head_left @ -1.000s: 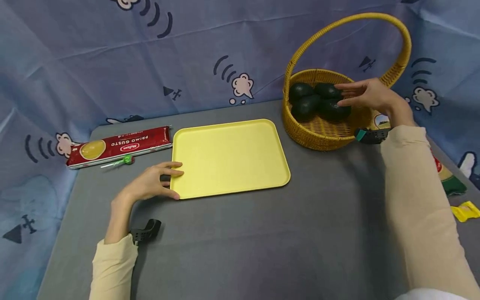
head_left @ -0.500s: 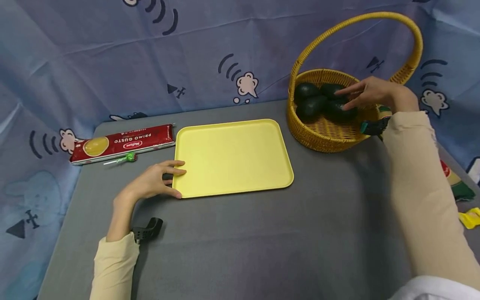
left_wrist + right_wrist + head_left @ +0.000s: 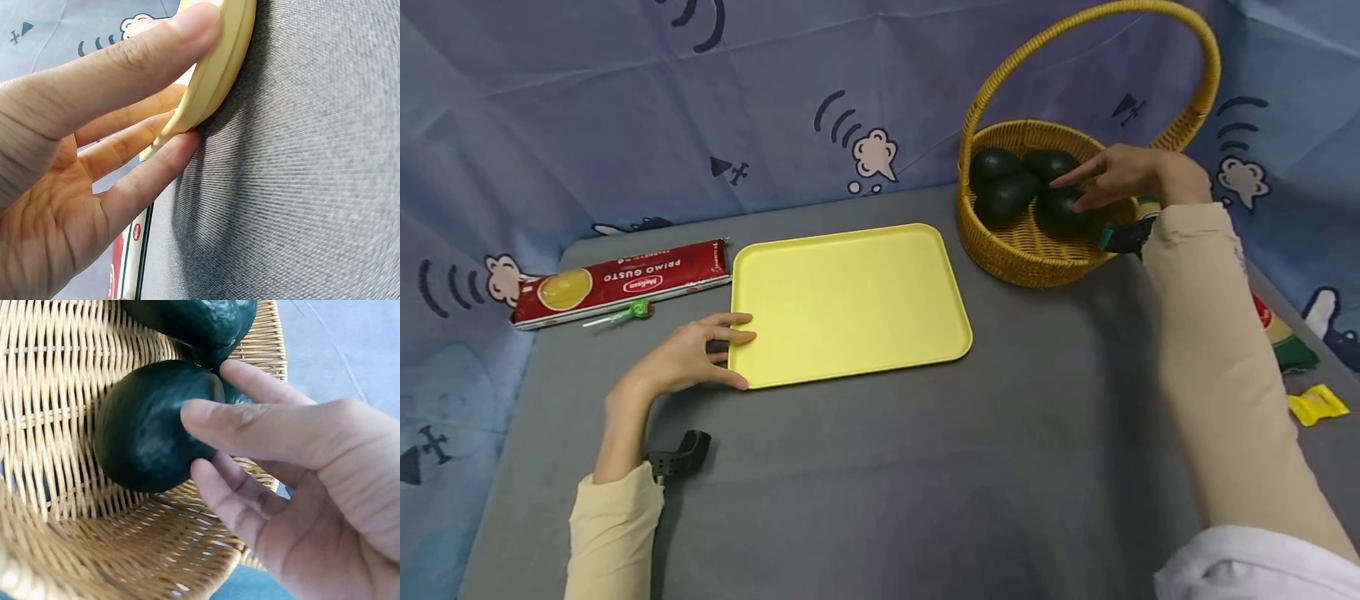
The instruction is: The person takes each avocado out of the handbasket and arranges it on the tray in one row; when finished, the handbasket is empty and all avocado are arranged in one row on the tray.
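Observation:
The left hand (image 3: 677, 358) holds the near left corner of a yellow tray (image 3: 850, 304), thumb at the front edge, fingers at the left side. In the left wrist view the thumb lies along the tray's rim (image 3: 228, 56). My right hand (image 3: 1131, 175) reaches into a yellow wicker basket (image 3: 1030, 268) containing several dark green avocados (image 3: 1006, 198). In the right wrist view its thumb and fingers are spread around the side of the nearest avocado (image 3: 147, 434), which sits on the basket floor. Whether every fingertip touches it cannot be told.
A red spaghetti packet (image 3: 625, 279) and a green-topped lollipop (image 3: 638, 309) lie left of the tray. A yellow-wrapped sweet (image 3: 1318, 404) and a partly hidden green and red packet (image 3: 1288, 342) lie at the right. The basket's tall handle (image 3: 1206, 75) arches above the right hand.
My right hand has lowered slightly into the basket, its thumb and fingers coming around the nearest avocado. The left hand stays at the tray's corner. The head view has shifted a little.

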The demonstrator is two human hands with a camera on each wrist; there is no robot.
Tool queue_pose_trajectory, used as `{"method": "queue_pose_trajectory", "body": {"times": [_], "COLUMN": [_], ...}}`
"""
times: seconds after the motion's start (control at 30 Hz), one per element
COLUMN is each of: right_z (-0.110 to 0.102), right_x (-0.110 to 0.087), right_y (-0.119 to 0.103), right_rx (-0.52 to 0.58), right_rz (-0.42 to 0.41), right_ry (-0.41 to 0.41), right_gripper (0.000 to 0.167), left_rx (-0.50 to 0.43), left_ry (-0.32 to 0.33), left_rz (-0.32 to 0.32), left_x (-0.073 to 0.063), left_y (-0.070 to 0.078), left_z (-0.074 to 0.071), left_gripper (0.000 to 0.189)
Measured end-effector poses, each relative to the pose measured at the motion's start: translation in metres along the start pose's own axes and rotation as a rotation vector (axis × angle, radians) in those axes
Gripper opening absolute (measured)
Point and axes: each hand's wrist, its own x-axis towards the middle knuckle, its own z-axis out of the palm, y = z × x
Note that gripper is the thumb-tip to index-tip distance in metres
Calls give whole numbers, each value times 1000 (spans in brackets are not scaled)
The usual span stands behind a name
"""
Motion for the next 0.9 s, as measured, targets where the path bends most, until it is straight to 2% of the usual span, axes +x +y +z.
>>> {"method": "queue_pose_trajectory", "body": {"times": [0.13, 0.27, 0.5, 0.7, 0.9], "right_z": [2, 7, 18, 24, 31], "right_x": [0, 2, 5, 5, 6], "right_y": [4, 8, 14, 21, 22], "right_rx": [-5, 35, 216, 307, 357], "right_rz": [-17, -24, -16, -12, -4], "right_ry": [3, 16, -21, -12, 50], "right_gripper": [56, 62, 72, 75, 75], "left_rx": [4, 2, -12, -16, -15], "left_ry": [-3, -4, -9, -4, 0], "left_rz": [5, 3, 2, 7, 14], "left_x": [1, 1, -1, -1, -2], "left_y": [1, 1, 1, 0, 1], "left_z": [-1, -2, 0, 0, 0], "left_gripper": [69, 70, 71, 70, 70]}}
